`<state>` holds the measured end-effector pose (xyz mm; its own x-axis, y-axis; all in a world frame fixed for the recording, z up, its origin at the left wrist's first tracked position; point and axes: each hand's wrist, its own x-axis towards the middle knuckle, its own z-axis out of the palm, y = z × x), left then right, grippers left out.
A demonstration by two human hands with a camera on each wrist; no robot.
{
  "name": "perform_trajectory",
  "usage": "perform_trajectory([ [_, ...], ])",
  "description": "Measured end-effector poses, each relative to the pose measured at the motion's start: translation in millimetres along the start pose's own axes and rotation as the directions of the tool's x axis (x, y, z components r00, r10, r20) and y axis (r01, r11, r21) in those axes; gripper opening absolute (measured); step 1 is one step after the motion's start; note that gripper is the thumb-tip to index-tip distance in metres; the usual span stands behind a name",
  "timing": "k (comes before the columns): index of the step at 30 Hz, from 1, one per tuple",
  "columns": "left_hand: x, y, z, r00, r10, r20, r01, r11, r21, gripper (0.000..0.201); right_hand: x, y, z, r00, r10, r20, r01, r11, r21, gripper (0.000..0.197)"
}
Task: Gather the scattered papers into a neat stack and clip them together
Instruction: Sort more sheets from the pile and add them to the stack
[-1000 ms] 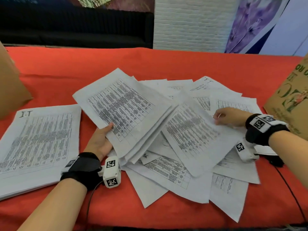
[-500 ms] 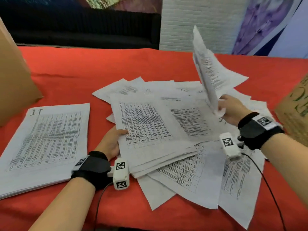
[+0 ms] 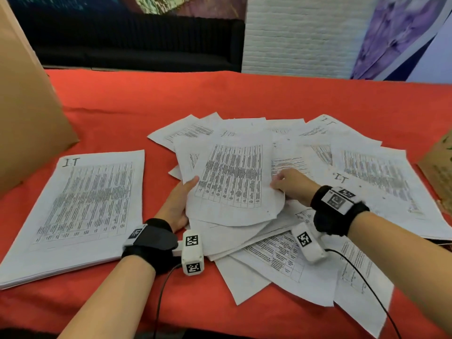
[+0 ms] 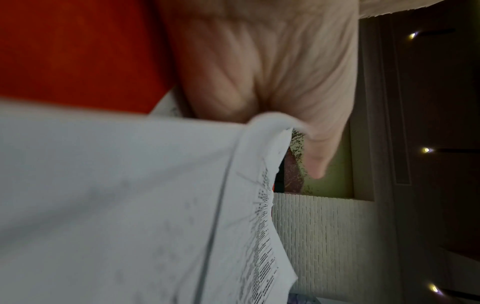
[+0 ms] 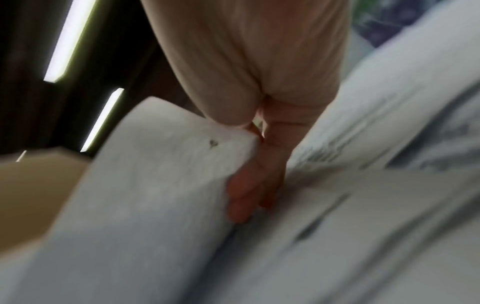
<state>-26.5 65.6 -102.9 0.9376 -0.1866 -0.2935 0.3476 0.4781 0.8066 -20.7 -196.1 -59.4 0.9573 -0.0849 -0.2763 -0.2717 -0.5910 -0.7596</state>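
Note:
Printed white sheets lie scattered (image 3: 288,255) across the middle of a red tablecloth (image 3: 220,99). My left hand (image 3: 187,192) grips a gathered bundle of papers (image 3: 220,231) at its left edge, thumb on top and fingers hidden beneath. On that bundle lies the top sheet (image 3: 232,177), and my right hand (image 3: 281,183) pinches its right edge. The left wrist view shows the left hand (image 4: 272,92) against the bundle (image 4: 130,205). In the blurred right wrist view, the right hand (image 5: 249,164) holds the sheet's edge (image 5: 155,174). No clip is in sight.
A squared stack of papers (image 3: 80,206) marked "1-1" lies at the left. A brown cardboard box (image 3: 29,106) stands at the far left and another piece of cardboard (image 3: 437,172) at the right edge. Wrist-camera cables trail over the table's front edge.
Half a second ago my right hand held a sheet raised upright; now that sheet lies on the bundle in my left hand. The bundle has shifted toward the centre.

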Motion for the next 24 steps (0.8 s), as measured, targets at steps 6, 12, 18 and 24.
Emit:
perform_trajectory([
  [6, 1.5, -2.1, -3.6, 0.998, 0.050, -0.042, -0.050, 0.999, -0.001, 0.028, 1.1, -7.2, -14.9, 0.998, -0.012, -0.057, 0.019, 0.991, 0.129, 0.015],
  [12, 2.1, -1.3, -4.4, 0.980, 0.153, -0.128, -0.138, 0.983, 0.118, 0.034, -2.9, -2.1, -51.3, 0.994, -0.105, -0.019, 0.107, 0.977, 0.184, 0.018],
  [18, 3.1, -3.1, -4.5, 0.963, 0.224, -0.152, -0.189, 0.958, 0.215, 0.029, 0.0, 4.9, -47.4, 0.980, -0.134, 0.149, 0.130, 0.991, 0.035, 0.016],
  [24, 3.9, -3.1, -8.4, 0.972, 0.209, -0.107, -0.178, 0.953, 0.245, 0.030, 13.9, -6.9, -20.6, 0.971, -0.137, 0.198, 0.201, 0.915, -0.351, 0.008],
])
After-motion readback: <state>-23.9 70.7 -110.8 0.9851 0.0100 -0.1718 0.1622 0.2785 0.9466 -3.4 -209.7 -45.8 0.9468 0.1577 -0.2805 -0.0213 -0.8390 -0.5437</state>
